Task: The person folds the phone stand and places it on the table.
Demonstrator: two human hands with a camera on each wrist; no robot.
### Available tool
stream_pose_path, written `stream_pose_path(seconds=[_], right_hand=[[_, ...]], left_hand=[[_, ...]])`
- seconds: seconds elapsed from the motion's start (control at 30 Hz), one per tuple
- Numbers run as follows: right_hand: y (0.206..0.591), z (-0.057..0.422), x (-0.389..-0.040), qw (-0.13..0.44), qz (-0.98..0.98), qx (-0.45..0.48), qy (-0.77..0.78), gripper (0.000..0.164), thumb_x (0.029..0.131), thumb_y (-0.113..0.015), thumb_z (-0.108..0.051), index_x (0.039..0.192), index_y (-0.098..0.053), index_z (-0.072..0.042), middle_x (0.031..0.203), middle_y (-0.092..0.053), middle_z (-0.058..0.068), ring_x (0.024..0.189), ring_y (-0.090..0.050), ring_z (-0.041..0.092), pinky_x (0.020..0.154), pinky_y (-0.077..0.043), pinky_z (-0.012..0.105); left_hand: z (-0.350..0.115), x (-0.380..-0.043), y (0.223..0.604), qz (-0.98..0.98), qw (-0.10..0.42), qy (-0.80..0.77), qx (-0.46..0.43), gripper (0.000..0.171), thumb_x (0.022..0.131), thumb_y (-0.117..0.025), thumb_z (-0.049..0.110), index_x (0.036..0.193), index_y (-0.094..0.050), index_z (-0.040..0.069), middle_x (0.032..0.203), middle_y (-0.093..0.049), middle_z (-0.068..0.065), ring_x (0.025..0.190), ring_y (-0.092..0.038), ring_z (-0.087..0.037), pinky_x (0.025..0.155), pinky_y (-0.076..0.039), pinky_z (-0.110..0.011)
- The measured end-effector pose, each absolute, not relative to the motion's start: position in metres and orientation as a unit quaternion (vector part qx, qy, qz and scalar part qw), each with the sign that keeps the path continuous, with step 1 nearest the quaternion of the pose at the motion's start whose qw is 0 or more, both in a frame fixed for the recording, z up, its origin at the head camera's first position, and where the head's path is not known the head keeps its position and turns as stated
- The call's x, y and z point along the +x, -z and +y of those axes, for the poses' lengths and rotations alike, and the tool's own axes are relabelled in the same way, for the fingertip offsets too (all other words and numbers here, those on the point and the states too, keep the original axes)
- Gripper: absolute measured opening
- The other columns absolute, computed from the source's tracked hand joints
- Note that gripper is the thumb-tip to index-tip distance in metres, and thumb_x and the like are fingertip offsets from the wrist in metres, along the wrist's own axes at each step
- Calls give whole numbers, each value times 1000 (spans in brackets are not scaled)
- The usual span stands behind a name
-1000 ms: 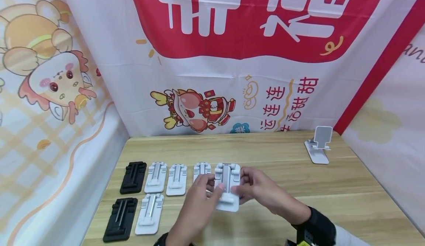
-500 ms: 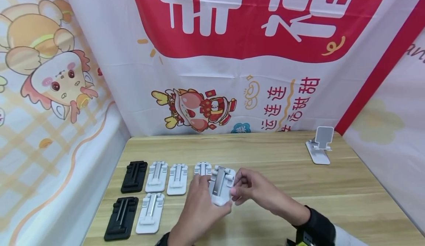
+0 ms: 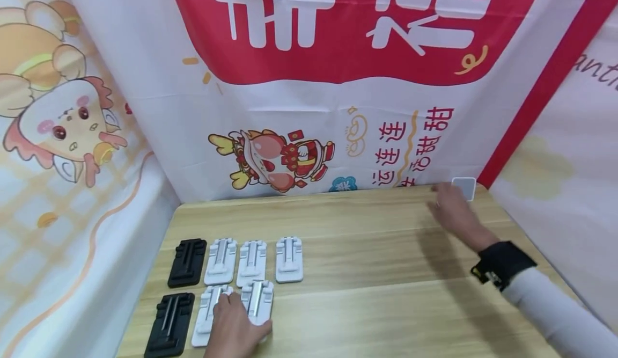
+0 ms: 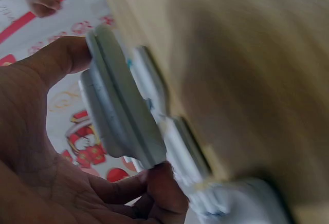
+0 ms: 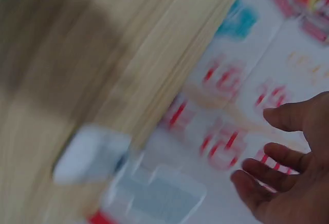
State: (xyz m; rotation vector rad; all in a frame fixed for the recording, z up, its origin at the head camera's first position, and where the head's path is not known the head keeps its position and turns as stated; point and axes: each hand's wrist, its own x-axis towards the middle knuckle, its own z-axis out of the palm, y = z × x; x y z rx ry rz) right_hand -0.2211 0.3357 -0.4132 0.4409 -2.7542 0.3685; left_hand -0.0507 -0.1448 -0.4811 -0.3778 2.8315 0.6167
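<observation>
My left hand [image 3: 235, 327] pinches a folded white phone stand [image 3: 258, 298] by its edges, thumb on one side and fingers on the other. In the left wrist view this phone stand [image 4: 121, 93] is seen edge-on, close over the table, with other folded stands beyond it. At the back right, my right hand [image 3: 455, 213] partly covers an unfolded white phone stand [image 3: 466, 187] in the head view. Seen from the right wrist, that hand [image 5: 288, 167] has its fingers spread and holds nothing, apart from the unfolded stand [image 5: 162, 196].
On the left of the wooden table [image 3: 367, 250] lie two black folded stands, a front one [image 3: 169, 323] and a back one [image 3: 187, 261]. Several white folded stands [image 3: 289, 258] lie beside them in rows. A printed cloth [image 3: 270, 100] hangs behind the table.
The left hand has carried the folded phone stand left and toward the front row. My right hand has left it and swung right to the unfolded stand. The head view has shifted slightly.
</observation>
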Motion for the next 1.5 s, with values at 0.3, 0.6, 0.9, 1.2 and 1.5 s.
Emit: stream_pose_path(seconds=[0.3, 0.6, 0.9, 1.2, 1.5], right_hand=[[406, 426, -279, 36, -996, 86, 0, 60, 95, -63, -3, 145, -35, 16, 143, -36, 44, 135, -34, 59, 103, -37, 78], [426, 449, -290, 14, -995, 87, -50, 42, 96, -59, 4, 134, -47, 15, 125, -54, 41, 111, -56, 55, 99, -49, 69], [403, 408, -282, 105, -979, 115, -133, 13, 84, -68, 15, 96, -72, 10, 90, -68, 26, 82, -65, 40, 77, -58, 60], [356, 302, -245, 153, -938, 245, -192, 19, 79, -73, 16, 93, -77, 4, 86, -70, 15, 80, -69, 29, 68, -63, 42], [325, 182, -155, 109, -902, 323, -263, 19, 83, -80, 0, 102, -78, -3, 89, -72, 3, 79, -68, 13, 66, -59, 18]], left_hand=[[-151, -55, 495, 966, 126, -174, -145, 92, 65, -89, 47, 110, -53, -25, 100, -50, -33, 92, -53, -38, 79, -57, -49], [-150, -52, 493, 967, 138, -168, -129, 110, 68, -92, 47, 136, -42, -23, 121, -47, -42, 115, -52, -51, 95, -54, -57], [-153, -55, 469, 978, 82, -172, -91, 90, 88, -76, 51, 139, -45, -17, 115, -51, -31, 105, -51, -39, 88, -51, -53], [-127, -53, 432, 896, 48, -439, -48, 40, 108, -51, 25, 142, -53, 4, 121, -62, -7, 110, -61, -19, 94, -56, -40], [-72, -54, 430, 775, 119, -619, 49, 64, 103, -60, 37, 148, -43, -5, 118, -71, -13, 103, -71, -23, 92, -60, -36]])
